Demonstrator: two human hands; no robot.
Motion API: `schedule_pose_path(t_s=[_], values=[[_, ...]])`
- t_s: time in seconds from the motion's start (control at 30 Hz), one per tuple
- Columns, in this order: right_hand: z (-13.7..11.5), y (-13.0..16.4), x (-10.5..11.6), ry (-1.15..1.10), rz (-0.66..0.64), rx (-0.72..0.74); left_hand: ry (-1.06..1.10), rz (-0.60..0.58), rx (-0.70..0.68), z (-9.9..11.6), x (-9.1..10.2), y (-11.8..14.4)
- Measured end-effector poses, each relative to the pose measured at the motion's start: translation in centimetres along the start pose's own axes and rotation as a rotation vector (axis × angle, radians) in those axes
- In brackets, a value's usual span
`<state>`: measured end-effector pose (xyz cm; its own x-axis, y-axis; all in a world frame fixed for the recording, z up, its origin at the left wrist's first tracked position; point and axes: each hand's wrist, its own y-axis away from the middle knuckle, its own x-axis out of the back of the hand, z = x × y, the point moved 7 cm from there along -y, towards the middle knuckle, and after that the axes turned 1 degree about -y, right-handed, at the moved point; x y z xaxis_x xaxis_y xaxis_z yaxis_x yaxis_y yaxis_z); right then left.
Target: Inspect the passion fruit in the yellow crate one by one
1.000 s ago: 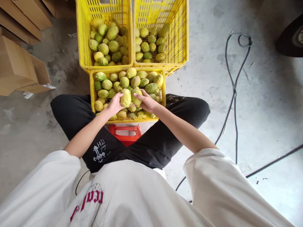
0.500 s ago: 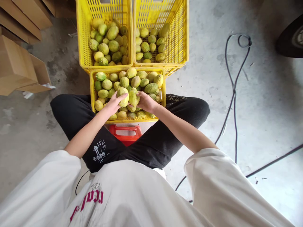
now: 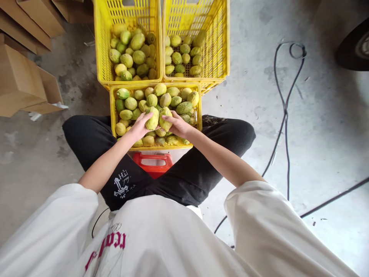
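Observation:
My left hand (image 3: pixel 140 126) is closed around a yellow-green lemon (image 3: pixel 152 118), thumb lying across its top. Beside it, my right hand (image 3: pixel 178 125) grips a second lemon (image 3: pixel 165 119) with the thumb on its upper face. The two fruits are side by side, close together, above the near yellow crate (image 3: pixel 112 115). Many green and yellow lemons fill that crate, among them a greener one (image 3: pixel 184 107) just beyond my right hand. The undersides of the held fruits and some fingertips are hidden.
Two taller yellow crates, left (image 3: pixel 100 57) and right (image 3: pixel 219 50), hold more lemons behind the near one. A red plastic stool (image 3: pixel 152 168) is between my legs. Cardboard boxes (image 3: pixel 21 77) stand left; a black cable (image 3: pixel 285 111) and a wheel (image 3: pixel 353 48) lie right.
The lemon in my right hand has turned, and my right thumb now lies over it. My left hand's lemon has shifted slightly right and tilted. Both hands keep their hold.

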<state>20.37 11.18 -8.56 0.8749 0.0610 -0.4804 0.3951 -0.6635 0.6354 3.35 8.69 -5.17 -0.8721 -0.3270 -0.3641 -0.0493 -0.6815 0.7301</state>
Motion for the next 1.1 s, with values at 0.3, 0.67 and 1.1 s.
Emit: schedule_pose_path(t_s=[0.3,0.67,1.1], values=[[-0.2,0.0,-1.0,0.029,-0.089,-0.060,-0.040,-0.039,-0.065,-0.3,0.1,-0.2],[-0.5,-0.1,-0.9,-0.008,-0.055,-0.045,0.056,0.062,0.054,0.1,0.7,-0.4],[-0.5,0.5,-0.9,0.074,-0.138,0.024,-0.019,0.063,-0.036,-0.3,0.7,0.0]])
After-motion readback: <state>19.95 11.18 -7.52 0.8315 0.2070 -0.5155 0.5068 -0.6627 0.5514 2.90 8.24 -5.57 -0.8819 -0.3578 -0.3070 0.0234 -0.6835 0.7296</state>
